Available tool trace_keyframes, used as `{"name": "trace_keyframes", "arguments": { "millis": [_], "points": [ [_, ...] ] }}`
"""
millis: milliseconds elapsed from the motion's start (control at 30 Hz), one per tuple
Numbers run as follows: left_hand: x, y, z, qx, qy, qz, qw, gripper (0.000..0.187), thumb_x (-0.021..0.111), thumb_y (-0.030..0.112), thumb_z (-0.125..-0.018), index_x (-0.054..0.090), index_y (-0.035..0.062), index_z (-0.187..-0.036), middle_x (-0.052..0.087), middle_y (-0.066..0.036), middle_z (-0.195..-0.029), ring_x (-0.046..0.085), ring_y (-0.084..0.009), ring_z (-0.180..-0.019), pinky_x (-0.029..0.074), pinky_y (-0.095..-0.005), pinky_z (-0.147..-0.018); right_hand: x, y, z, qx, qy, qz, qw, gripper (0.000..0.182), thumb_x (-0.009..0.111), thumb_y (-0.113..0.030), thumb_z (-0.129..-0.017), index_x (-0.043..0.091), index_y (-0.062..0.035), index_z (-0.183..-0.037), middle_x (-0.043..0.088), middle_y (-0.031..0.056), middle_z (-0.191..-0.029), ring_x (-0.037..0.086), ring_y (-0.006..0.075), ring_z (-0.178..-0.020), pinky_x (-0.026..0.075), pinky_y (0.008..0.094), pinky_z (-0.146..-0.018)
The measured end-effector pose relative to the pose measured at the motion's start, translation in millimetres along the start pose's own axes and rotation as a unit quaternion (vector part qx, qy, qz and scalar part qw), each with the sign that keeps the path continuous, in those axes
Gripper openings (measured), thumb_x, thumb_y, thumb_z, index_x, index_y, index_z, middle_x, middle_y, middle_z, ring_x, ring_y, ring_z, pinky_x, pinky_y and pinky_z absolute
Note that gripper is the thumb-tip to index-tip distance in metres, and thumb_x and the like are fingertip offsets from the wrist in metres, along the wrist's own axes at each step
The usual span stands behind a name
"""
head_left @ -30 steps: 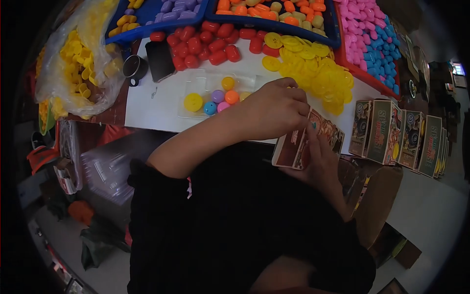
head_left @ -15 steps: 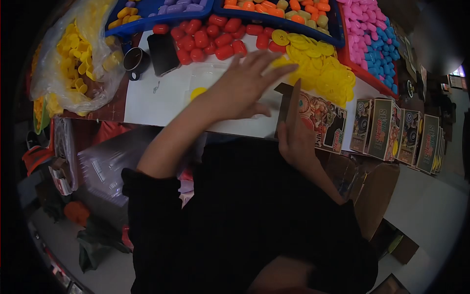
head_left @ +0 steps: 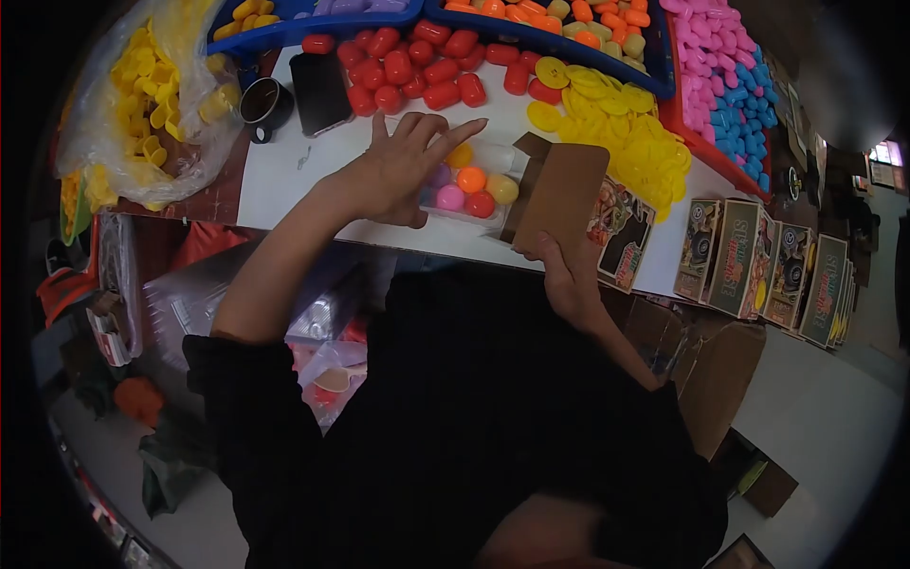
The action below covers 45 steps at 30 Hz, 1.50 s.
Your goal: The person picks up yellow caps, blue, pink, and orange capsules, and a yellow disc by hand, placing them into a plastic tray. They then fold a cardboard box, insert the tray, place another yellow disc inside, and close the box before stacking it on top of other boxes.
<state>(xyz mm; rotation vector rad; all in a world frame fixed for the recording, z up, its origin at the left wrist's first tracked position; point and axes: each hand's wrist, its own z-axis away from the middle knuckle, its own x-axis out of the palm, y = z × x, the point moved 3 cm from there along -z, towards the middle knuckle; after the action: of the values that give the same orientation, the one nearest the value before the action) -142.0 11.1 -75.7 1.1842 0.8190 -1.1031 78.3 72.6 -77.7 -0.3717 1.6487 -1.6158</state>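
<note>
My left hand (head_left: 393,175) rests at the left end of a clear plastic tray (head_left: 488,223), its fingers spread. Several coloured capsules, among them a pink capsule (head_left: 450,197) and an orange capsule (head_left: 471,179), lie in the tray. The tray's right end meets the open side of a printed cardboard box (head_left: 564,194). My right hand (head_left: 567,280) holds the lower edge of this box, with its flap lifted. Yellow discs (head_left: 621,133) are heaped just beyond the box.
Red capsules (head_left: 441,71), a black phone (head_left: 320,95) and a dark cup (head_left: 265,106) stand behind. Blue trays (head_left: 540,43) and a red tray (head_left: 711,152) line the back. Packed boxes (head_left: 739,256) stand right; a plastic bag (head_left: 204,142) lies left.
My left hand has moved left, from near the yellow discs to the tray's end. The capsules in the tray now show. The box in my right hand has turned and shifted slightly.
</note>
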Motion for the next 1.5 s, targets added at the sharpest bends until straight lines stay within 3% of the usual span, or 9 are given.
{"name": "trace_keyframes", "arguments": {
  "millis": [267,467,533,633,733,967,1267,1333,1500],
  "points": [
    [2,5,-3,0.008,-0.046,-0.021,0.999,0.122,0.084,0.021,-0.050,0.006,0.0270,-0.144,0.034,-0.013,-0.132,0.029,-0.0330,-0.127,0.020,-0.0683,-0.097,-10,1,2,-0.020,-0.024,0.045,0.998,0.016,0.046,-0.006,-0.087,0.053,0.0048,-0.096,0.060,0.0130,-0.078,0.059,0.0220,-0.070,0.045,0.0335,-0.063],
    [-1,1,9,-0.019,0.025,-0.084,0.996,0.118,0.086,0.025,-0.046,0.018,0.0217,-0.142,0.032,-0.014,-0.134,0.034,-0.0317,-0.123,0.022,-0.0635,-0.099,-41,1,22,0.027,0.014,0.044,0.999,0.026,0.047,-0.007,-0.086,0.046,0.0052,-0.109,0.059,0.0157,-0.091,0.058,0.0211,-0.080,0.046,0.0326,-0.069],
    [-9,28,-4,0.088,0.142,-0.062,0.984,0.094,0.082,0.024,-0.057,0.033,0.0191,-0.137,0.036,-0.013,-0.133,0.036,-0.0310,-0.123,0.029,-0.0566,-0.098,-47,1,32,0.027,0.046,0.020,0.998,0.029,0.047,-0.007,-0.086,0.044,0.0054,-0.112,0.058,0.0161,-0.095,0.057,0.0207,-0.083,0.047,0.0318,-0.071],
    [9,78,-36,0.149,0.020,-0.027,0.988,0.038,0.065,0.017,-0.074,0.057,0.0123,-0.111,0.052,-0.010,-0.115,0.051,-0.0272,-0.108,0.042,-0.0404,-0.086,-54,4,41,0.089,0.063,-0.009,0.994,0.031,0.046,-0.005,-0.086,0.043,0.0057,-0.114,0.058,0.0153,-0.096,0.057,0.0197,-0.085,0.048,0.0305,-0.073],
    [56,103,-66,0.152,-0.059,-0.145,0.976,0.019,0.053,0.014,-0.079,0.062,0.0106,-0.095,0.058,-0.010,-0.098,0.060,-0.0224,-0.089,0.047,-0.0332,-0.072,-54,3,41,0.079,0.062,0.002,0.995,0.031,0.046,-0.005,-0.086,0.042,0.0059,-0.115,0.057,0.0154,-0.097,0.057,0.0191,-0.085,0.048,0.0295,-0.073],
    [14,82,-61,0.141,0.019,0.025,0.990,0.018,0.058,0.013,-0.077,0.062,0.0055,-0.093,0.057,-0.012,-0.092,0.062,-0.0275,-0.074,0.050,-0.0368,-0.064,-48,7,33,0.043,0.076,-0.023,0.996,0.030,0.045,-0.003,-0.086,0.042,0.0062,-0.114,0.058,0.0140,-0.092,0.058,0.0182,-0.078,0.049,0.0289,-0.070],
    [11,40,-43,0.141,0.077,0.034,0.986,0.027,0.068,0.029,-0.075,0.063,0.0080,-0.091,0.055,-0.009,-0.094,0.054,-0.0253,-0.098,0.048,-0.0369,-0.075,-28,13,19,0.054,-0.010,-0.039,0.998,0.021,0.043,-0.004,-0.088,0.044,0.0076,-0.106,0.059,0.0150,-0.088,0.061,0.0177,-0.072,0.052,0.0269,-0.064],
    [-17,32,-26,0.141,0.288,0.113,0.940,0.027,0.068,0.024,-0.077,0.064,0.0059,-0.096,0.056,-0.010,-0.099,0.056,-0.0258,-0.096,0.048,-0.0362,-0.075,-24,12,14,0.053,-0.021,-0.037,0.998,0.022,0.044,-0.004,-0.088,0.043,0.0080,-0.106,0.059,0.0149,-0.087,0.061,0.0175,-0.072,0.052,0.0270,-0.064],
    [-28,-46,28,-0.030,0.187,0.051,0.981,0.029,0.068,0.015,-0.075,0.063,0.0055,-0.101,0.058,-0.009,-0.103,0.059,-0.0269,-0.091,0.048,-0.0360,-0.075,-8,4,0,0.036,-0.037,-0.060,0.997,0.021,0.043,-0.004,-0.088,0.043,0.0085,-0.104,0.059,0.0152,-0.084,0.062,0.0173,-0.073,0.053,0.0277,-0.066]
  ]
}}
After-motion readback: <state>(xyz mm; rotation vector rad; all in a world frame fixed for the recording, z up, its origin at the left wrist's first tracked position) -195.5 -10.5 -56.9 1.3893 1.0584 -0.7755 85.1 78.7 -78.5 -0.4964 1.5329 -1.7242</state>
